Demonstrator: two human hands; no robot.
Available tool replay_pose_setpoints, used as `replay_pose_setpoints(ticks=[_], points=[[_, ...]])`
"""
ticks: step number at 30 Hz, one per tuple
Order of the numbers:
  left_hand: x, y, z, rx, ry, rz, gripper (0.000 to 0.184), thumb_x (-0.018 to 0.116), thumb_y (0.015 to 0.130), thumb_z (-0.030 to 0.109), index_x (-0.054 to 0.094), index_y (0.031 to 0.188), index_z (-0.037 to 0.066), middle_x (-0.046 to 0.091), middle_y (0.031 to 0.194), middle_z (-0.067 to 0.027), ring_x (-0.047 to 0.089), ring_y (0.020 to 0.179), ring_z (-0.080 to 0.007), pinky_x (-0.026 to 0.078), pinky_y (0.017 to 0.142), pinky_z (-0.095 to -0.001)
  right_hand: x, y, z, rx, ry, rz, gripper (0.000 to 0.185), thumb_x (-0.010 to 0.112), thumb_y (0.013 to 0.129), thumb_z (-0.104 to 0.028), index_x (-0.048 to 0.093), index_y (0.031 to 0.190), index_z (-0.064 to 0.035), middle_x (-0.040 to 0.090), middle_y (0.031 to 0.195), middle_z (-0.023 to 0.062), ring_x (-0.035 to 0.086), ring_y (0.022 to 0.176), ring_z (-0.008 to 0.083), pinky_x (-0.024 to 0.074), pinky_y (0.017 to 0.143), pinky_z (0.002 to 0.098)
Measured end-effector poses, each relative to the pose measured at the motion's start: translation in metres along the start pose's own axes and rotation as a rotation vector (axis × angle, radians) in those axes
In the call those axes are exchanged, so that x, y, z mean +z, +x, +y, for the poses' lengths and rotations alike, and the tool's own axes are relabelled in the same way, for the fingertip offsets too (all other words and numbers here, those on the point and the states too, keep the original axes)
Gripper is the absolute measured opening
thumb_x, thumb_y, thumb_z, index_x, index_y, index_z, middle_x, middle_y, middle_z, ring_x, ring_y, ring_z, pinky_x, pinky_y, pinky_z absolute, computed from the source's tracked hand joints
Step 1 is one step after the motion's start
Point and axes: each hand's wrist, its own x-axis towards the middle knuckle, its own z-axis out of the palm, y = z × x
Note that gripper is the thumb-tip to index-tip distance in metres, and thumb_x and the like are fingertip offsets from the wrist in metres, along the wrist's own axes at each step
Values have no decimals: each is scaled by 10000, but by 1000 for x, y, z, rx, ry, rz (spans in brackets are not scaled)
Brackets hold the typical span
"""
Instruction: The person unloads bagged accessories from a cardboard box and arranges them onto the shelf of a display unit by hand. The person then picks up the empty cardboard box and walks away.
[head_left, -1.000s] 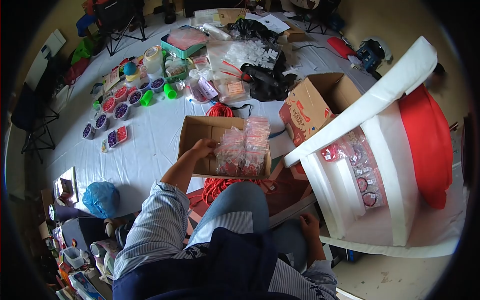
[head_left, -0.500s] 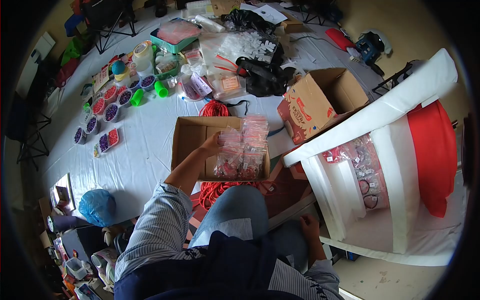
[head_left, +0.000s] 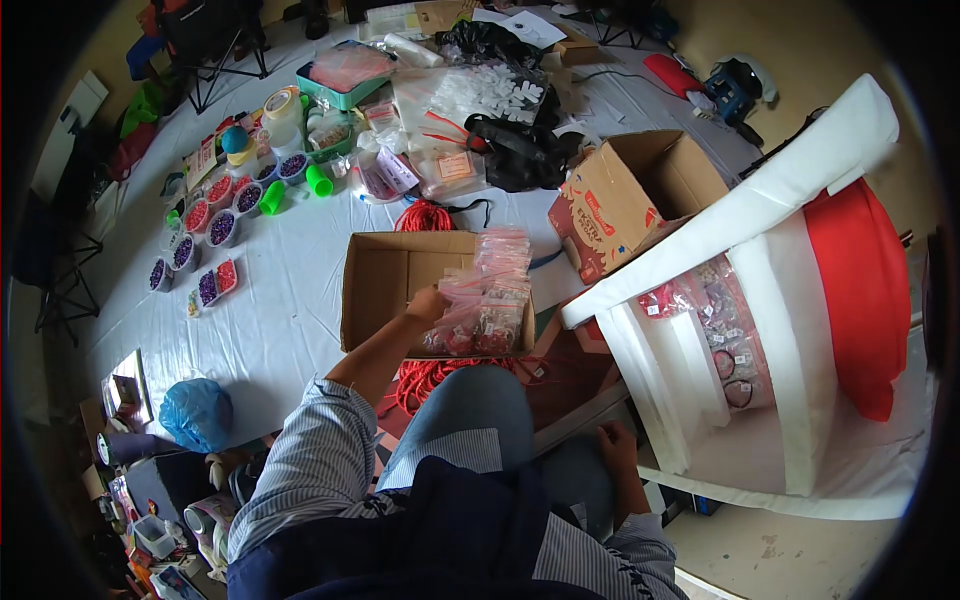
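Observation:
An open cardboard box (head_left: 376, 290) stands at the table's front edge, by my knees. Small clear packets (head_left: 498, 285) with red-edged tops fill its right part in two rows. My left hand (head_left: 428, 303) is inside the box at the left row of packets; its fingers are bent against them, and what they hold, if anything, is hidden. My right hand (head_left: 617, 443) hangs low beside my right thigh, its fingers loosely apart with nothing visible in them. Red cord (head_left: 440, 378) lies coiled beneath the box.
A second cardboard box (head_left: 600, 215) stands behind on the right. A white padded rack (head_left: 810, 310) holds more packets. Cups of beads (head_left: 221, 228), a blue bag (head_left: 196, 412), a black bag (head_left: 515, 150) and a green tray (head_left: 345, 92) lie around.
My left hand has moved down along the left row of packets, and the tops of that row have shifted. The view has tilted slightly. My right hand stays by my thigh.

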Motion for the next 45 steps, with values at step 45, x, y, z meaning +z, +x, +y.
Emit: replay_pose_setpoints(ticks=[45], points=[[-123,-190,332,-144,-2277,-300,576,538,799,437,492,1200,26,592,1111,-136,585,1016,-275,441,933,-452,-63,-74,-241,-346,550,-320,434,667,837,-185,486,1174,20,604,934,48,565,776,70,458,644,215]])
